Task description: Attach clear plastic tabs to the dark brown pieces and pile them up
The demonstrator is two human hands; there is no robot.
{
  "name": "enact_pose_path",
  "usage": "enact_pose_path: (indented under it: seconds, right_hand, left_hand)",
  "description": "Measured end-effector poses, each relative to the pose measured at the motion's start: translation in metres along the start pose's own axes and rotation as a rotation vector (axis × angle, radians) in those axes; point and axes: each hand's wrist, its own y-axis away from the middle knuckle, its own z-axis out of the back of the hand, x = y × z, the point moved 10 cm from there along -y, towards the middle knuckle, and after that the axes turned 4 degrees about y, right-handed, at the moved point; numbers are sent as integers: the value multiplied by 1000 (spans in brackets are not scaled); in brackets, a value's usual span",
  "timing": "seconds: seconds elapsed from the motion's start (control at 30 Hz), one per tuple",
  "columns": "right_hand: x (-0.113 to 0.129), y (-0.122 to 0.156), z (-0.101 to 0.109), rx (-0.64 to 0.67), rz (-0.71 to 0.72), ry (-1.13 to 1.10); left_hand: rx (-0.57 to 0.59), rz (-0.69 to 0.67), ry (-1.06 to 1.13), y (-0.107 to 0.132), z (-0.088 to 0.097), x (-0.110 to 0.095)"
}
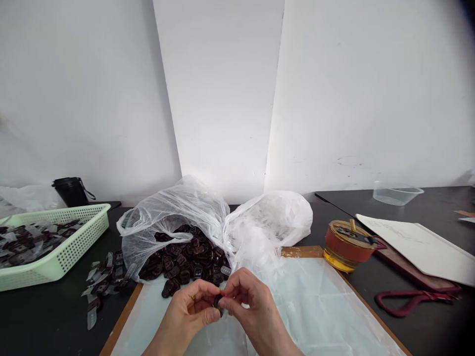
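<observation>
My left hand (187,311) and my right hand (248,306) meet low in the middle of the view. Their fingertips pinch a small dark button-like piece (218,302) from both sides, mostly hiding it. Just beyond them, an open white plastic bag (166,212) spills a heap of glossy dark brown pieces (181,264). Further left lie loose pieces with pale clear strips (104,277). Under my hands is a pale sheet on a wooden board (315,301).
A green mesh basket (59,252) holding similar pieces sits at left, with a black flask (70,192) behind it. At right are a second white bag (267,227), a round rust-red spool (349,245), white paper (415,244), a dark red strap (411,301) and a clear tub (395,194).
</observation>
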Motion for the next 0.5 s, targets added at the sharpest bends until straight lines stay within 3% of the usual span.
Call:
enact_pose_path:
  seconds: [0.27, 0.5]
  right_hand:
    - [15, 2, -5, 87, 135, 272]
    - [25, 7, -11, 174, 229, 310]
  left_hand:
    - [-27, 16, 11, 0, 5, 1]
    - [-76, 34, 35, 0, 12, -1]
